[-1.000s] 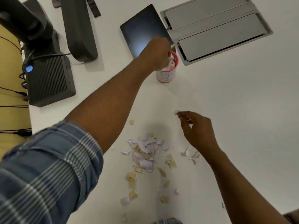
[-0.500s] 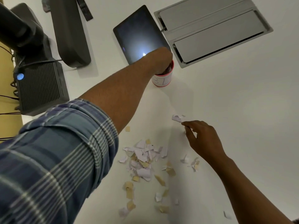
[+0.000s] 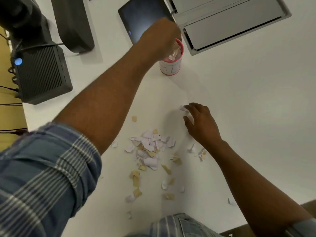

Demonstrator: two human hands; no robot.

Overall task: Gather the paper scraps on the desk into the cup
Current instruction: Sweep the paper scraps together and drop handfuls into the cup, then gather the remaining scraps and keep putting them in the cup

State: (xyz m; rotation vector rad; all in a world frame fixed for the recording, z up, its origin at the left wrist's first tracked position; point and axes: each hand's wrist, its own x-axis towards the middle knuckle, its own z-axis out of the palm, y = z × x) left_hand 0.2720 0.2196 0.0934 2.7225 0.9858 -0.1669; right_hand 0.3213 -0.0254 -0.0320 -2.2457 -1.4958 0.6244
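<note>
Black box w/ blue light at far left on white desk. L hand over the cup, fingers curled down into its mouth; can't tell what they hold. Cup has scraps inside. Main scrap pile lies in front, btwn the arms. R hand pinches a white scrap at fingertips, well short of cup.

White desk, yellow floor left.

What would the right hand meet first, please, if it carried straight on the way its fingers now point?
The right hand points up-left, and a white paper scrap already lies at its fingertips. Beyond that, bare desk leads roughly toward the cup, though depth is unclear.
</note>
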